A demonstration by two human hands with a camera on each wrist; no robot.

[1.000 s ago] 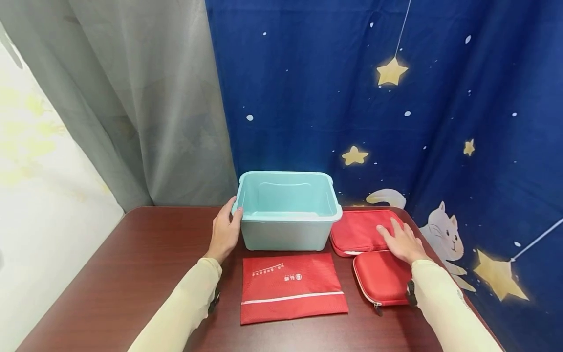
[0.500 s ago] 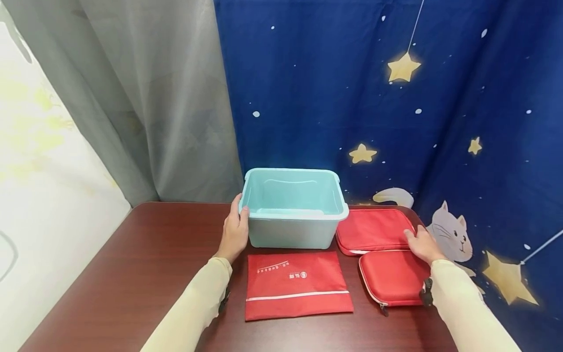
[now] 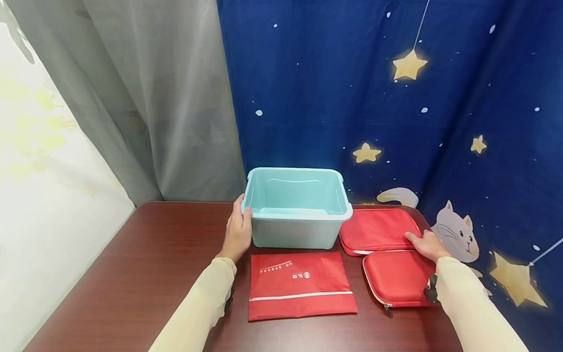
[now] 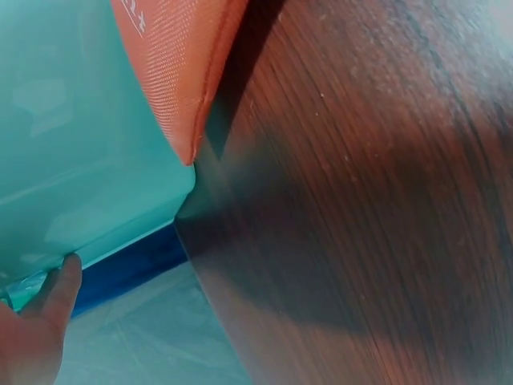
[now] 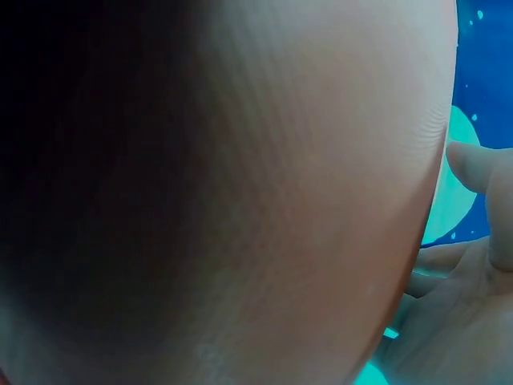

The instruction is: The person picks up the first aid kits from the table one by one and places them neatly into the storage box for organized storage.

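A light teal plastic storage bin [image 3: 294, 232] stands at the back of the table. My left hand [image 3: 237, 232] grips its left rim, thumb on the near corner; the left wrist view shows the fingertip against the bin wall [image 4: 88, 160]. To the bin's right lies a flat red zip case [image 3: 378, 227]. My right hand [image 3: 428, 244] holds that case's right end, thumb on top and the other fingers mostly hidden past the edge. A rounded red hard-shell case [image 3: 398, 278] with a zip lies just in front, beneath my right wrist.
A flat red fabric pouch [image 3: 301, 286] with a white stripe and white printing lies in front of the bin. The dark wooden table [image 3: 176, 264] extends to the left. Grey curtain [image 3: 193, 122] and blue star-patterned curtain [image 3: 308, 98] hang right behind it.
My right hand has moved right, from lying over the flat red zip case to its right end. The left hand stays at the bin's rim. The head view has shifted slightly.
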